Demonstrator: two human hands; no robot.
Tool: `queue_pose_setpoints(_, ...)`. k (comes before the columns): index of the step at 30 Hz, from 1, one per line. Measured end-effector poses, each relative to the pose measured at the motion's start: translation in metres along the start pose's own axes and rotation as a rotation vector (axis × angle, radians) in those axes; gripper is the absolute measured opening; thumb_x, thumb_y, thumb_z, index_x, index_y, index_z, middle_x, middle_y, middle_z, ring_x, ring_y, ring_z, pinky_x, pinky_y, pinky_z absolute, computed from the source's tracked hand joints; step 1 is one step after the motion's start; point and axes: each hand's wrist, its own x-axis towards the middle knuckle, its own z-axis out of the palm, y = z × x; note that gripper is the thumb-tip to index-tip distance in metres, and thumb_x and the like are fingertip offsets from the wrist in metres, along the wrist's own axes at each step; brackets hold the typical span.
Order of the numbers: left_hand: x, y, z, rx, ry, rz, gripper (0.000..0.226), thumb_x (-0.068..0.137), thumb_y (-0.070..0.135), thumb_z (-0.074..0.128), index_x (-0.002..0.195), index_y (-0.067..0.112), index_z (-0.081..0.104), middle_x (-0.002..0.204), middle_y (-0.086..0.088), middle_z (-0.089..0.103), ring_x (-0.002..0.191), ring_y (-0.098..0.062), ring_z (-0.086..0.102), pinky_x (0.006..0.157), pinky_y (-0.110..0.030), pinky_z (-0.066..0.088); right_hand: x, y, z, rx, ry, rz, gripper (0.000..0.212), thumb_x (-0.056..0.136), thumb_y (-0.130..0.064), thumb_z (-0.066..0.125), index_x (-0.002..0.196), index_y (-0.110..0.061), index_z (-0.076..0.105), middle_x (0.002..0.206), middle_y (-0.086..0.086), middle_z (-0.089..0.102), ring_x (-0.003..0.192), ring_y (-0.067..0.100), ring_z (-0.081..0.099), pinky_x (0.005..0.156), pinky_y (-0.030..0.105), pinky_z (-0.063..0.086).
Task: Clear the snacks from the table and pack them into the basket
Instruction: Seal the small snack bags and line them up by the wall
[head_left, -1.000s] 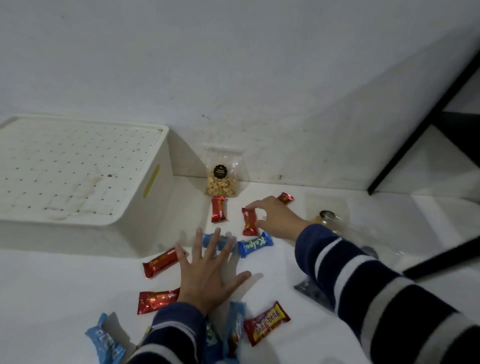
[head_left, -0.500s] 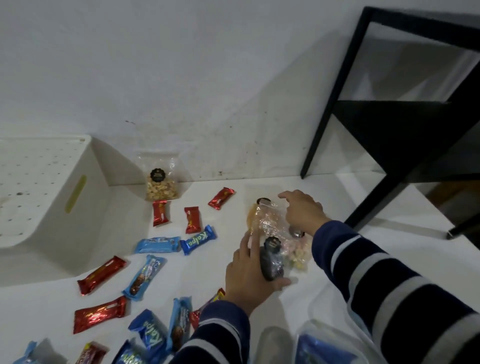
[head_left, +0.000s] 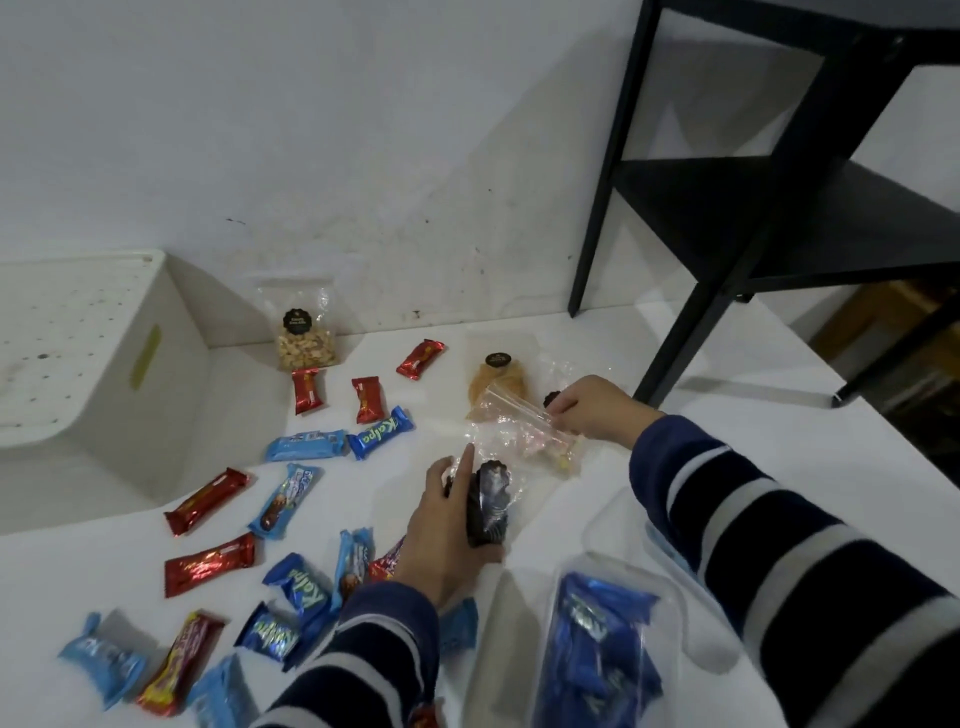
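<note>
Close by, blue snack packs (head_left: 296, 597) lie loose on the white table (head_left: 545, 519), waiting to be picked up. The left hand (head_left: 447, 540) is wrapped around a dark cookie bag (head_left: 488, 504). The right hand (head_left: 592, 410) pinches a clear bag (head_left: 519, 431), maybe to lift both together. The white basket (head_left: 156, 374) sits far left by the wall.

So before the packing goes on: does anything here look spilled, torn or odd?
Nothing looks spilled or torn. The one oddity: the white basket seems to lie upside down, perforated base up, beside the scattered snack bars, so nothing can go in yet.
</note>
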Motion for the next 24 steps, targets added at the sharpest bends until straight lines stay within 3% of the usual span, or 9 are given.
queue_pose_setpoints(4, -0.019, -0.002, -0.003, 0.055, -0.008, -0.002, 0.127, 0.059, 0.037, 0.085, 0.15, 0.036, -0.004, 0.148, 0.009, 0.008, 0.128, -0.024, 0.043, 0.098, -0.036, 0.047, -0.023, -0.003, 0.001, 0.063, -0.102, -0.028, 0.027, 0.086, -0.003, 0.064, 0.112, -0.004, 0.069, 0.085, 0.001, 0.063, 0.073, 0.012, 0.056, 0.068, 0.021, 0.048)
queue_pose_setpoints(8, -0.031, -0.004, -0.004, 0.065, -0.011, -0.006, 0.13, 0.058, 0.04, 0.086, 0.15, 0.035, -0.006, 0.148, 0.006, 0.008, 0.129, -0.027, 0.041, 0.099, -0.04, 0.046, -0.036, -0.002, 0.009, 0.042, -0.089, -0.038, 0.024, 0.083, -0.001, 0.068, 0.107, -0.001, 0.071, 0.09, 0.011, 0.069, 0.068, 0.012, 0.058, 0.072, 0.026, 0.051)
queue_pose_setpoints(11, -0.04, -0.006, -0.003, 0.063, -0.009, 0.005, 0.13, 0.059, 0.041, 0.086, 0.15, 0.034, -0.006, 0.148, 0.006, 0.008, 0.13, -0.027, 0.04, 0.1, -0.039, 0.045, -0.042, 0.002, 0.019, 0.042, 0.001, -0.052, 0.021, 0.082, -0.003, 0.069, 0.102, -0.006, 0.074, 0.103, 0.009, 0.072, 0.089, 0.02, 0.066, 0.082, 0.027, 0.051)
queue_pose_setpoints(14, -0.046, -0.007, -0.001, 0.057, -0.01, 0.017, 0.13, 0.059, 0.041, 0.087, 0.149, 0.037, -0.008, 0.148, 0.004, 0.009, 0.129, -0.025, 0.041, 0.101, -0.038, 0.045, -0.046, 0.006, 0.026, -0.001, 0.088, -0.012, 0.018, 0.083, -0.01, 0.069, 0.099, -0.012, 0.075, 0.111, 0.004, 0.071, 0.107, 0.02, 0.062, 0.09, 0.026, 0.048)
queue_pose_setpoints(17, -0.048, -0.007, -0.001, 0.054, -0.021, 0.028, 0.13, 0.06, 0.04, 0.086, 0.148, 0.037, -0.009, 0.148, 0.002, 0.009, 0.129, -0.026, 0.041, 0.103, -0.038, 0.044, -0.05, 0.01, 0.032, -0.002, 0.148, 0.017, 0.015, 0.084, -0.016, 0.066, 0.095, -0.016, 0.076, 0.117, 0.005, 0.068, 0.109, 0.024, 0.06, 0.094, 0.029, 0.047)
queue_pose_setpoints(20, -0.048, -0.005, 0.0, 0.046, -0.027, 0.024, 0.13, 0.061, 0.04, 0.086, 0.15, 0.033, -0.009, 0.148, 0.004, 0.009, 0.13, -0.025, 0.04, 0.104, -0.036, 0.042, -0.054, 0.01, 0.036, 0.024, 0.153, -0.013, 0.019, 0.086, -0.016, 0.06, 0.098, -0.014, 0.075, 0.122, 0.006, 0.066, 0.109, 0.023, 0.06, 0.088, 0.026, 0.044)
queue_pose_setpoints(24, -0.049, -0.004, 0.0, 0.051, -0.023, 0.026, 0.129, 0.061, 0.04, 0.086, 0.15, 0.032, -0.006, 0.148, 0.004, 0.009, 0.131, -0.025, 0.038, 0.104, -0.036, 0.042, -0.052, 0.006, 0.041, 0.098, 0.129, -0.023, 0.02, 0.086, -0.017, 0.062, 0.095, -0.003, 0.074, 0.11, 0.011, 0.07, 0.101, 0.027, 0.064, 0.079, 0.026, 0.045)
